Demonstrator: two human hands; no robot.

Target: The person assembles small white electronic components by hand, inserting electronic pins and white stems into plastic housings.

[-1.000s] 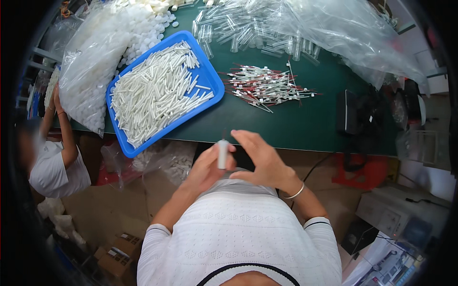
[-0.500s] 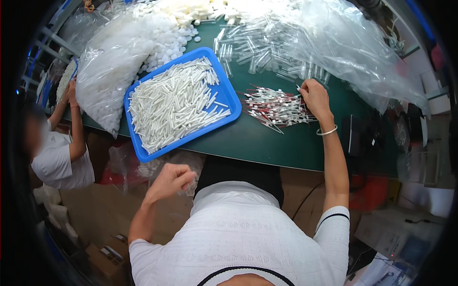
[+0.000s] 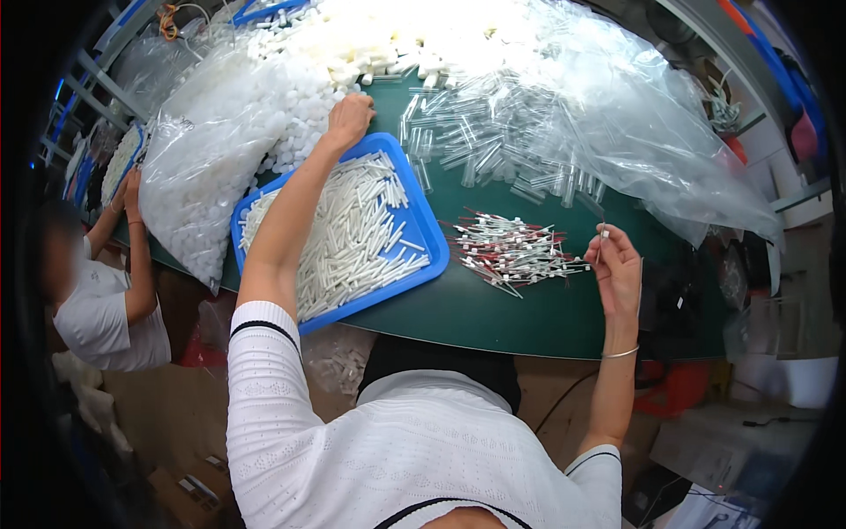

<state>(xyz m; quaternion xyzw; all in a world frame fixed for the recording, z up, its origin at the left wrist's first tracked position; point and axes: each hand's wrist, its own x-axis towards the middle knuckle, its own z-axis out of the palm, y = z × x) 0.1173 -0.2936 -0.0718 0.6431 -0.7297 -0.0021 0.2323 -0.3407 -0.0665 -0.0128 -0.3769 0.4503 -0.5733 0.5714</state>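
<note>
My left hand [image 3: 351, 121] reaches over the far edge of the blue tray [image 3: 432, 212], beside a heap of small white round caps [image 3: 300, 132]. Its fingers curl downward and their tips are hidden, so I cannot tell whether they hold anything. At the right, my right hand [image 3: 617, 269] is closed in a pinch, raised beside the dark green tabletop. Between its fingertips is a slim clear tube [image 3: 592, 207] with a small white piece at its lower end. Left of this hand lies a pile of thin white-and-red sticks [image 3: 511, 251]. Many short white rods [image 3: 352, 256] fill the tray.
Loose clear tubes [image 3: 493, 132] lie scattered at the back, partly under a large clear plastic bag [image 3: 643, 115]. Another bag [image 3: 198, 167] of white caps stands at the left. Cream-coloured plugs [image 3: 397, 53] are heaped behind. A co-worker [image 3: 115, 300] sits at the far left.
My left hand has moved from beside my lap up across the tray to the white caps. My right hand has drawn back from the stick pile and turned upward, holding the tube.
</note>
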